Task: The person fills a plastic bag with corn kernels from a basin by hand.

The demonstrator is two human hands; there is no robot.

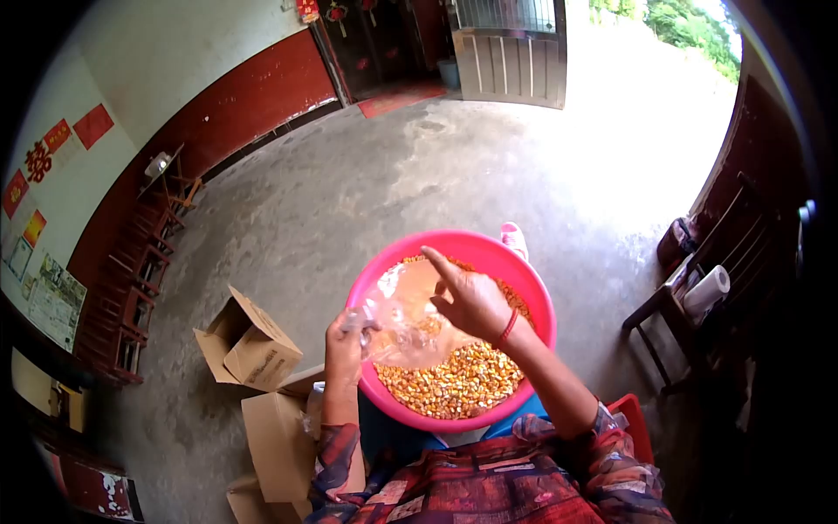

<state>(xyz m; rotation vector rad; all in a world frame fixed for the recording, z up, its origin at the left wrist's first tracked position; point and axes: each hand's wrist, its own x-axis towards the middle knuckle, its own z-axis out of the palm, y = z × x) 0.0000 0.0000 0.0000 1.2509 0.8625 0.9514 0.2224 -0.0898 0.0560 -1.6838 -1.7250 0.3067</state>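
A pink basin [543, 349] holds many loose corn kernels [454, 380] and rests at my lap. Over its left half is a clear plastic bag [406, 327], with kernels showing through it. At the basin's left rim my left hand [347, 339] is closed on the bag's edge. My right hand [471, 301], with a red cord at the wrist, is above the kernels on the right of the bag. Its index finger stretches out to the upper left, the thumb stands apart, and nothing is held in it.
Open cardboard boxes [249, 345] stand left of the basin. A wooden chair [681, 301] bearing a white roll [709, 288] is at the right. Small wooden chairs [131, 306] line the left wall. Beyond the basin's far rim a pink shoe [514, 237] shows.
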